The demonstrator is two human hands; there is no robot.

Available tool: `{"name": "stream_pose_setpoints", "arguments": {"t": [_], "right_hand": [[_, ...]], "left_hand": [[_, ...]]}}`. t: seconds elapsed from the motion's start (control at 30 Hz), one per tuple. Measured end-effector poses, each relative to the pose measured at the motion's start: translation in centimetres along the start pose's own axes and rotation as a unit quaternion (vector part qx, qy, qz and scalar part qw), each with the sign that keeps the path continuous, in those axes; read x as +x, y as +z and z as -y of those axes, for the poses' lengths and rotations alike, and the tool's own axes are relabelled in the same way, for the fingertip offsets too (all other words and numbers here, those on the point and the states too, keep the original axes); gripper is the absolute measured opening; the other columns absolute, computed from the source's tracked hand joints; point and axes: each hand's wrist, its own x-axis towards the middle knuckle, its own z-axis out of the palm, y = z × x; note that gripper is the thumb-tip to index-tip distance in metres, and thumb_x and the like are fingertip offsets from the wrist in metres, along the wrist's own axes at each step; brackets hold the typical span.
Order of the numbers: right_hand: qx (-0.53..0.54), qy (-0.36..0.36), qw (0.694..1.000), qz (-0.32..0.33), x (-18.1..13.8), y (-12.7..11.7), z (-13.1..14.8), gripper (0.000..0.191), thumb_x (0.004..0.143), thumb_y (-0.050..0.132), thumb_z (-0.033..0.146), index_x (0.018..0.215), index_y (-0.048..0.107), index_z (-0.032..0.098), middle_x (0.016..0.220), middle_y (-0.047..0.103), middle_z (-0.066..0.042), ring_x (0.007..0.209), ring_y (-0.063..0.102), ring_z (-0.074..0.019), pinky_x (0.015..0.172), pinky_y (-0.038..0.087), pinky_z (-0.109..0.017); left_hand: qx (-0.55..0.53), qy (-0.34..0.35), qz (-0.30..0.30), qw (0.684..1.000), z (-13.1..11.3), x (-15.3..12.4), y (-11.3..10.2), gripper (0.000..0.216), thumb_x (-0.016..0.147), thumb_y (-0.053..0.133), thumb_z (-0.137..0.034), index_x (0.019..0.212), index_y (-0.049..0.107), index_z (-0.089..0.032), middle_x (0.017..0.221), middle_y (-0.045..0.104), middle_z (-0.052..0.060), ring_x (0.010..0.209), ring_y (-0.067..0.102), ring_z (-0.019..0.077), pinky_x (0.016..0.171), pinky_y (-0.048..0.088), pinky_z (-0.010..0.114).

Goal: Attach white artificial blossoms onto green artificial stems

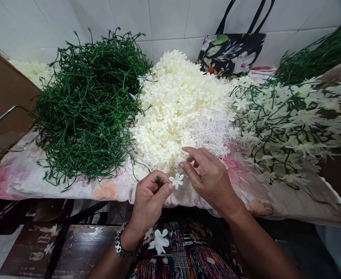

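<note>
My left hand, with a metal watch on the wrist, is closed in a pinch on a green artificial flower stem. A small white artificial flower shows at its thumb and fingertip. Just right of that flower is my right hand, thumb and forefinger apart, with nothing visible between them. Its fingertips are at the front edge of a heap of cream-white flower heads. Left of the heap lies a big tangle of green plastic stems.
White thread-like pieces lie beside the heap. Assembled white flowers on stems spread at the right. A floral bag leans on the tiled wall. A cardboard box stands left. A loose white flower rests on my lap.
</note>
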Motion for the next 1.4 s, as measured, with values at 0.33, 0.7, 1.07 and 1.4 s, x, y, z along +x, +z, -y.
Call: {"name": "stream_pose_setpoints", "arguments": {"t": [0.33,0.7,1.07,1.4], "right_hand": [[-0.041,-0.016,0.996,-0.076,-1.8,-3.3,-1.7,0.016,0.082,0.049,0.009,0.088,0.063,0.016,0.074,0.064,-0.004,0.066,0.059,-0.0125,0.061,0.046,-0.024],[-0.211,-0.043,0.972,0.095,-2.5,-2.2,-2.2,0.018,0.085,0.045,0.015,0.070,0.055,0.018,0.066,0.055,-0.005,0.066,0.050,-0.0184,0.062,0.039,-0.031],[0.133,0.119,0.981,0.072,-2.1,-3.9,-0.4,0.009,0.080,0.050,0.015,0.073,0.051,0.020,0.058,0.050,0.004,0.050,0.047,-0.0083,0.044,0.038,-0.018],[0.286,0.085,0.954,-0.010,-2.3,-0.9,1.3,0.006,0.082,0.055,0.017,0.077,0.055,0.020,0.076,0.059,-0.002,0.073,0.056,-0.0131,0.063,0.047,-0.025]], "left_hand": [[-0.062,0.007,-0.048,0.997,-1.0,0.4,-0.4,0.016,0.068,0.069,-0.023,0.064,0.055,-0.015,0.069,0.048,-0.003,0.043,0.029,0.0016,0.041,0.019,0.018],[-0.050,-0.029,-0.018,0.998,-1.0,0.9,0.7,0.016,0.068,0.066,-0.022,0.062,0.053,-0.015,0.058,0.042,-0.005,0.044,0.028,0.0034,0.041,0.019,0.019],[-0.139,-0.087,-0.012,0.986,-1.9,1.0,1.7,0.023,0.062,0.070,-0.024,0.060,0.049,-0.015,0.045,0.032,-0.010,0.037,0.020,0.0005,0.040,0.014,0.017],[-0.145,-0.150,0.020,0.978,-2.0,0.7,2.5,0.032,0.057,0.076,-0.032,0.059,0.049,-0.014,0.048,0.039,-0.008,0.037,0.022,-0.0002,0.038,0.016,0.016]]}}
